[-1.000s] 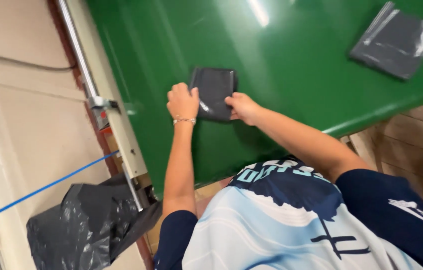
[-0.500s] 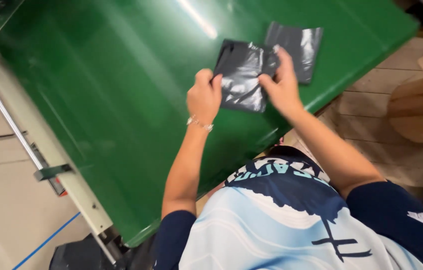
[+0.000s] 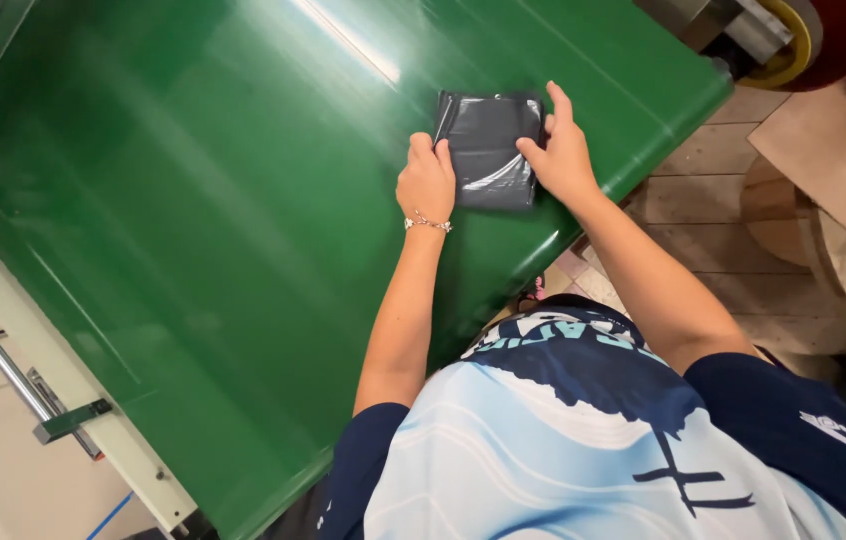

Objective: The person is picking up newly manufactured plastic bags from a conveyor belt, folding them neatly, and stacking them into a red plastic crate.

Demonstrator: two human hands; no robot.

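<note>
Green glossy tabletop, folded dark plastic bag lying flat toward two o'clock, left hand curled, fingertips pressing its nine o'clock edge, right hand spread, pressing its three o'clock edge, bracelet on left wrist.

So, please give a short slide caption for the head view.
Both hands, left hand and right hand, press a folded dark plastic bag on a green conveyor belt.

Yellow roller top-right, cut off by frame edge.
</note>
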